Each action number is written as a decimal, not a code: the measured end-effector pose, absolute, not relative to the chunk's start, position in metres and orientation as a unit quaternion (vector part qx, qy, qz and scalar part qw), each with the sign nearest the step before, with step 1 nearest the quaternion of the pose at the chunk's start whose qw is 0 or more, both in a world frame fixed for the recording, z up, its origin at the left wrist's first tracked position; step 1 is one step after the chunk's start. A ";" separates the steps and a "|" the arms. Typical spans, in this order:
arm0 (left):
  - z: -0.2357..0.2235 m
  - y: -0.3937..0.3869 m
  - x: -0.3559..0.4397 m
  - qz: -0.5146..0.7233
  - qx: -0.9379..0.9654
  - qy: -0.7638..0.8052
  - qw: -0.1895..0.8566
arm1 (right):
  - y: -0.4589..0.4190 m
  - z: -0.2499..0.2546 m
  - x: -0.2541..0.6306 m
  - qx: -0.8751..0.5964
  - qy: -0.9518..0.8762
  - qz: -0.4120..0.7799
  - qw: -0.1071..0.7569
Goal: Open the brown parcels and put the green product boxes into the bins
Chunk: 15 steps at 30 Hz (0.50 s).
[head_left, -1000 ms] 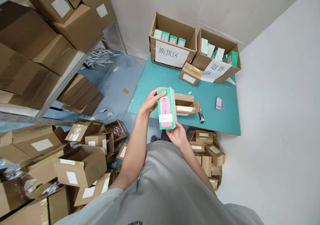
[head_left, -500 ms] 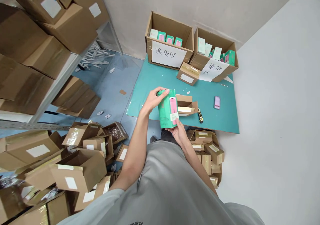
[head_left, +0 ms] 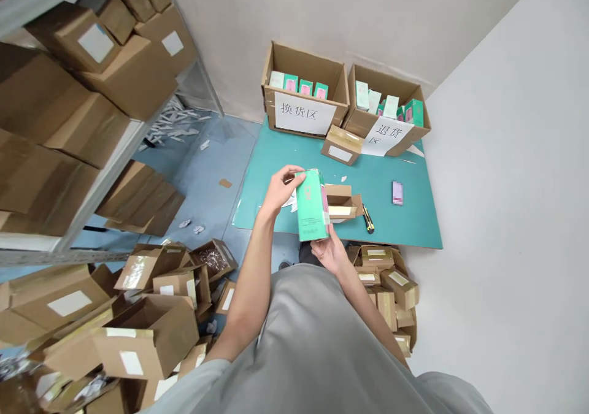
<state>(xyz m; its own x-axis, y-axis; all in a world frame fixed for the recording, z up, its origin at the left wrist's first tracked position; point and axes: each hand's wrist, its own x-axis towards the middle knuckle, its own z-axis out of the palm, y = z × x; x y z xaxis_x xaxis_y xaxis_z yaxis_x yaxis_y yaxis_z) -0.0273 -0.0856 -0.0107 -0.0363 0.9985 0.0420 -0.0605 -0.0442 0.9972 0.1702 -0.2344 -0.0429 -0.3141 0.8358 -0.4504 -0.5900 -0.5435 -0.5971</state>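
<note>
A green product box (head_left: 310, 208) with a pink picture on its side is held upright between both hands, over the table's near edge. My left hand (head_left: 281, 187) grips its upper left corner, thumb across the top front. Below, my right hand (head_left: 332, 253) supports the lower right corner and bottom, its fingers partly hidden by the box. Just right of the green box, an opened small cardboard carton (head_left: 343, 210) lies on the teal table (head_left: 294, 150). A black and yellow utility knife (head_left: 368, 219) lies beside that carton.
Two large cartons with handwritten signs, the left carton (head_left: 306, 115) and right carton (head_left: 391, 135), hold several green and white boxes. A closed small carton (head_left: 342, 145) and a phone (head_left: 397, 193) are on the table. Cardboard boxes (head_left: 151, 334) crowd the floor; a shelf (head_left: 101, 187) stands left.
Both hands have turned the green box, so its plain green face with text now faces me and the pink picture shows only at its right edge. The view has tilted slightly.
</note>
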 end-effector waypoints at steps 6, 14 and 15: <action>-0.025 -0.071 -0.005 0.515 0.491 0.455 0.535 | -0.228 -0.055 0.180 -0.485 -0.338 0.630 0.503; -0.047 -0.057 0.046 0.455 0.452 0.435 0.632 | -0.214 -0.105 0.217 -0.537 -0.351 0.524 0.560; -0.048 -0.052 0.051 0.447 0.466 0.436 0.627 | -0.211 -0.109 0.224 -0.533 -0.349 0.528 0.561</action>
